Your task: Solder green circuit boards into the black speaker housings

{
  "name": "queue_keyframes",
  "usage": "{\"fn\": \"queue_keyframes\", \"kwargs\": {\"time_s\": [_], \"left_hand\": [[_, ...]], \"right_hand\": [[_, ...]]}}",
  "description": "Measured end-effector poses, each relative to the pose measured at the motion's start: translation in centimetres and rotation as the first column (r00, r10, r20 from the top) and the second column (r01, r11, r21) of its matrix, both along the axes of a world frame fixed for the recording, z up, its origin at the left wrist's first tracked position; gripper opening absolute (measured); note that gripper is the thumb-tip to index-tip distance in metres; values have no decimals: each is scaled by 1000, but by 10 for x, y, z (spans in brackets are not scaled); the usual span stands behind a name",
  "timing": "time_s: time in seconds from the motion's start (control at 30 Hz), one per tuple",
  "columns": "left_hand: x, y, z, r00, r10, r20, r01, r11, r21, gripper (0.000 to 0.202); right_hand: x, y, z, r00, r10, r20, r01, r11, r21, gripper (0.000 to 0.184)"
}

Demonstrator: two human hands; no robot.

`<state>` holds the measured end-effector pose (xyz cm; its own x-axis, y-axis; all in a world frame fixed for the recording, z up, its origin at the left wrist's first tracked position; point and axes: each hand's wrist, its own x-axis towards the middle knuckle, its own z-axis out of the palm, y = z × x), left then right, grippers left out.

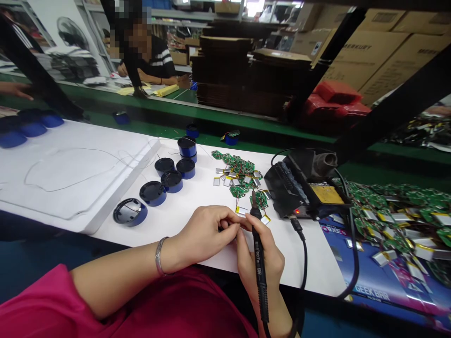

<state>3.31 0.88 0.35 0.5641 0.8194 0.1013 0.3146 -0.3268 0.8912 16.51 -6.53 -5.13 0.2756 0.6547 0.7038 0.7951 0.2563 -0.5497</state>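
Observation:
My left hand (206,232) pinches a small part at its fingertips, mostly hidden by the fingers. My right hand (259,267) grips a black soldering iron (259,249) like a pen, with its tip pointing up over a green circuit board (260,199). The two hands touch at the fingertips. Beyond them lies a loose heap of green circuit boards (237,171) and small silver pouch batteries (216,181) on a white work surface (292,256). Several round blue-and-black housings (162,193) stand to the left, one open (129,212).
A black soldering station (303,185) stands right of my hands, its cable running down the right side. A bigger pile of boards and batteries (398,216) lies on a printed mat (373,293). A co-worker (151,56) sits across the green-edged bench, near stacked cardboard (225,70).

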Motion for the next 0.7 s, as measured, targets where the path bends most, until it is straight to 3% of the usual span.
{"fn": "queue_keyframes", "kwargs": {"time_s": [0.37,0.57,0.7], "left_hand": [[-1,1,-2,1000,-9,-13,8,999,-52,13],[-2,0,0,999,-19,-33,19,1000,-3,14],[-2,1,1,1000,-18,-19,17,998,-57,14]], "right_hand": [[3,-3,21,960,-3,-280,-14,998,-56,33],[0,2,20,912,52,-406,-80,995,-53,34],[-1,3,18,902,48,-429,-77,996,-51,35]]}}
